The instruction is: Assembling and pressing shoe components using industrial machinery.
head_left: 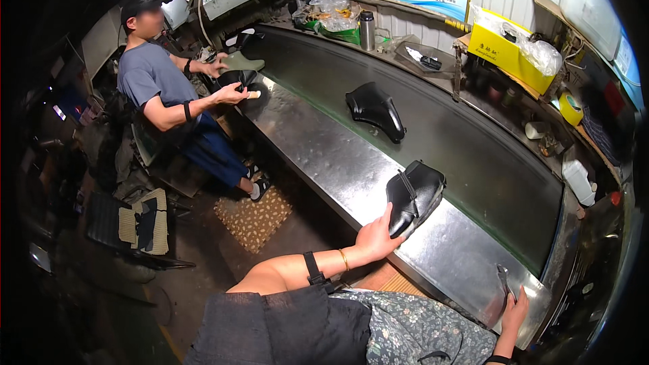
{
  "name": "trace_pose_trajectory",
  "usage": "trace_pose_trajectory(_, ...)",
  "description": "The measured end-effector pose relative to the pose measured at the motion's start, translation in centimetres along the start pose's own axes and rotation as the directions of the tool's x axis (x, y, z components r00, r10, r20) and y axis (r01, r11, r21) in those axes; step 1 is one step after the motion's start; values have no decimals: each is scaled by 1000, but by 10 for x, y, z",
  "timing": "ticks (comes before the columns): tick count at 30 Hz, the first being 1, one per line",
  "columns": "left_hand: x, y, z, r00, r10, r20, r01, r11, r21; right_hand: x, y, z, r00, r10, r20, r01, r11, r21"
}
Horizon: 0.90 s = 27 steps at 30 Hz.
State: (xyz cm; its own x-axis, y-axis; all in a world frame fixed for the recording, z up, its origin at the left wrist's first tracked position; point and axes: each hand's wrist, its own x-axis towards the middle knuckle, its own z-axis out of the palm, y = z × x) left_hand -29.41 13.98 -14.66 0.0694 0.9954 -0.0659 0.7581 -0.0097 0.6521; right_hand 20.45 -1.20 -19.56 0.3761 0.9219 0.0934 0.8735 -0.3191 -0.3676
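Note:
A black ankle boot [426, 192] with a narrow strap across it rests on the metal ledge and the edge of the dark belt. My left hand [377, 238] grips its toe end, fingers on top and along the side. Farther right, my right hand [516, 312] holds a small dark metal tool [503, 280] at the ledge's near end. It has a slim, pointed form; its exact kind is unclear. A second black boot upper [376, 111] lies on its side on the belt [466, 132], out of reach of both hands.
Along the shiny metal ledge [318, 162], a co-worker [159, 71] handles dark and green pieces at the far left. Behind the belt stand a flask [367, 31], a tray [414, 59] and a yellow box [503, 51]. A white plastic container [579, 181] sits at right.

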Motion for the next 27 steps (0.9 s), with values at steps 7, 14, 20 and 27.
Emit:
trace_pose_trajectory(7,1,3,-4,993,-78,86,77,997,5,-1,0,1,999,1,39,0,999,-32)
trace_pose_trajectory(14,2,6,-9,994,-39,105,37,999,22,1,5,1,993,-14,-117,13,1000,-9)
trace_pose_trajectory(20,3,1,-10,986,-28,165,23,999,34,5,-9,-20,963,-196,-185,152,962,-226)
trace_pose_trajectory(27,4,0,-16,988,55,143,-63,997,53,-12,-104,-58,938,-298,-174,314,947,69)
